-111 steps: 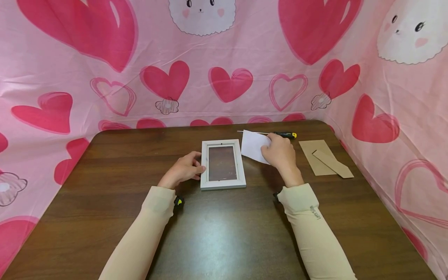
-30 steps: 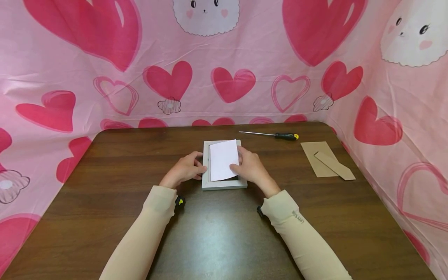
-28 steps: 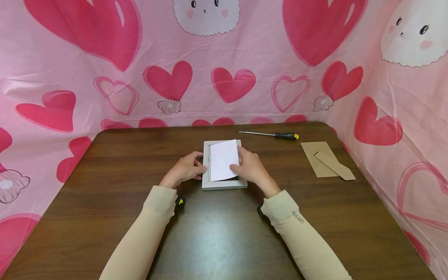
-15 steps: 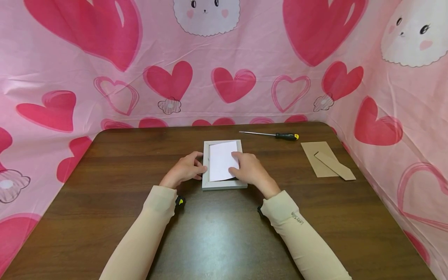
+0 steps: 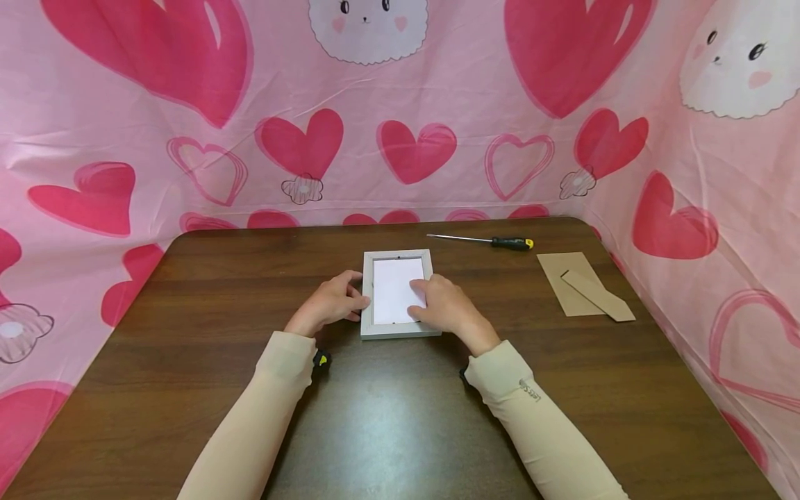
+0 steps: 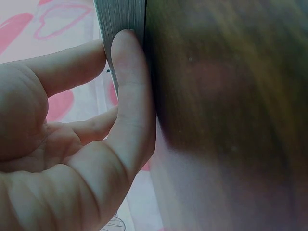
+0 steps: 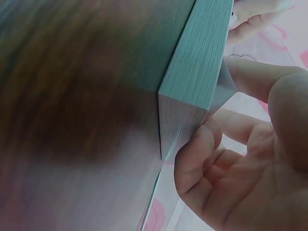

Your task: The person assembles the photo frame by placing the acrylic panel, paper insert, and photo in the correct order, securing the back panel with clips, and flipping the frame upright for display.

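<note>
A white picture frame (image 5: 431, 332) lies on the brown table, with a white sheet of paper (image 5: 394, 292) inside its opening. My left hand (image 5: 328, 298) holds the frame's left side, thumb on the rim; the left wrist view has a finger against the frame's outer wall (image 6: 108, 19). My right hand (image 5: 446, 302) is over the frame's right side, thumb and index finger at the paper. In the right wrist view, a raised corner of the paper (image 7: 223, 91) meets my fingers, and other fingers curl beside the frame. The paper's right edge is hidden under that hand in the head view.
Behind the frame lies a screwdriver (image 5: 512, 244) with a black and yellow handle. To the right, a tan backing board (image 5: 556, 274) lies under a narrow tan stand piece (image 5: 596, 295). Pink heart-printed cloth (image 5: 400, 194) surrounds the table's back and sides.
My right hand has brought the paper from beside the frame onto it. In the last half second the paper has straightened and sunk into the opening. The left hand has stayed put.
</note>
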Tool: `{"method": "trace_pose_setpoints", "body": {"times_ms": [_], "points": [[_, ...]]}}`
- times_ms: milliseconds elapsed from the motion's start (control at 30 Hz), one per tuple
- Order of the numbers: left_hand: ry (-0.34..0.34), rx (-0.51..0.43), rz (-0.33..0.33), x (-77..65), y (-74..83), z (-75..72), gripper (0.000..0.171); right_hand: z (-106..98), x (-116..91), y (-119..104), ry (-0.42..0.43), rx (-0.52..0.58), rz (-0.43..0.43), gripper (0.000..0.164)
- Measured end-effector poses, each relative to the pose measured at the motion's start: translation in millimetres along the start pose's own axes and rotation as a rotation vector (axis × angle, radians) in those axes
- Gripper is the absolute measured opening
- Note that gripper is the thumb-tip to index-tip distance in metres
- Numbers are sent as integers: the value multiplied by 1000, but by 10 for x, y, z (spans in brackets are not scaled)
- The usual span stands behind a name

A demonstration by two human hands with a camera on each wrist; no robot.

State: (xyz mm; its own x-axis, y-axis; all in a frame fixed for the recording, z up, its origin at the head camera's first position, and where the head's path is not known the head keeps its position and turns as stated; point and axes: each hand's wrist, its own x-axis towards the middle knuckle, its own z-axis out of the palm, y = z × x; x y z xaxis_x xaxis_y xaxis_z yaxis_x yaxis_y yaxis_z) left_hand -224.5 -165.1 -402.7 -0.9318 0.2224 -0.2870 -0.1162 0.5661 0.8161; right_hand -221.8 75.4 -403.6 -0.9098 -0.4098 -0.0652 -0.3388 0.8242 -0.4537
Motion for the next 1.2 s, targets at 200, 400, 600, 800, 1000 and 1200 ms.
{"method": "trace_pose_setpoints", "body": {"times_ms": [200, 400, 600, 800, 1000, 1200], "points": [[0, 0, 3, 6, -2, 0, 60, 0, -13, -11, -7, -37, -2, 57], [1, 3, 9, 8, -8, 1, 59, 2, -8, -26, -16, -90, -17, 56], [6, 4, 14, 13, -14, 5, 59, 12, -2, -21, -20, -96, -7, 57], [5, 5, 12, 17, -14, 6, 60, 15, -1, -17, -22, -102, -10, 56], [3, 11, 4, 17, -11, 11, 60, 9, -4, -20, -23, -89, -5, 56], [7, 16, -1, 5, -2, 6, 59, 14, -3, -24, -25, -87, -6, 56]]}}
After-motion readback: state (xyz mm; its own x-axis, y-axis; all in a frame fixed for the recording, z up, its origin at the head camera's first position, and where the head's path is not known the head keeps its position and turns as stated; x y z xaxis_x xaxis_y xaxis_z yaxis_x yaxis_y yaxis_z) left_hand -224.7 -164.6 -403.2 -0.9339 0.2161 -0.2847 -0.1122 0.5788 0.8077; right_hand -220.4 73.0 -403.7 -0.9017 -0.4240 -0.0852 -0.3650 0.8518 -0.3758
